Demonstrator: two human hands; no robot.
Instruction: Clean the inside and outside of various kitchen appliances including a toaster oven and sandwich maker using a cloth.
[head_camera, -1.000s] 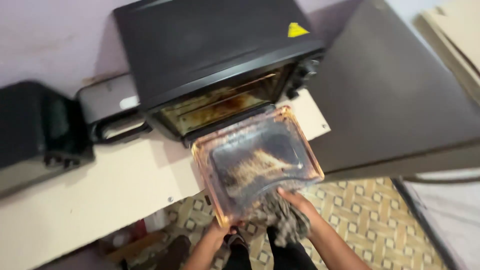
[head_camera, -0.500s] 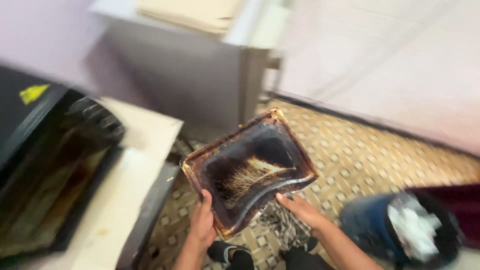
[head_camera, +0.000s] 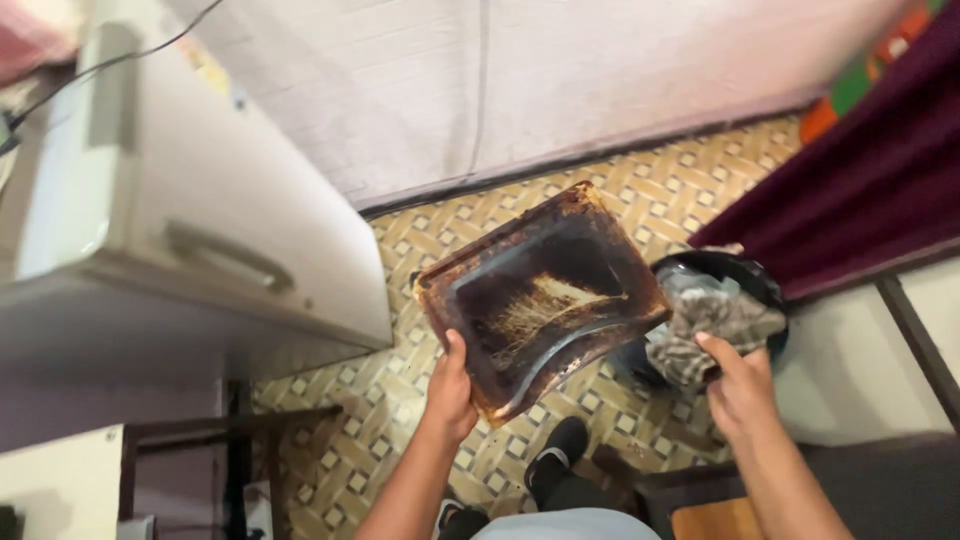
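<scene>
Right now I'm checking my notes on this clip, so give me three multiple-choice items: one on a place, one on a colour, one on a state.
1. Where is the cloth?
A. over the dark bin
B. on the fridge
C. inside the tray

2. What colours is the floor?
A. plain grey
B. yellow and white pattern
C. red tiles

3. How is the baking tray held?
A. by both hands
B. by the left hand alone
C. lying on the floor

Answers:
1 A: the right hand grips the cloth above the bin.
2 B: the floor shows it.
3 B: only the left hand grips the baking tray.
</scene>
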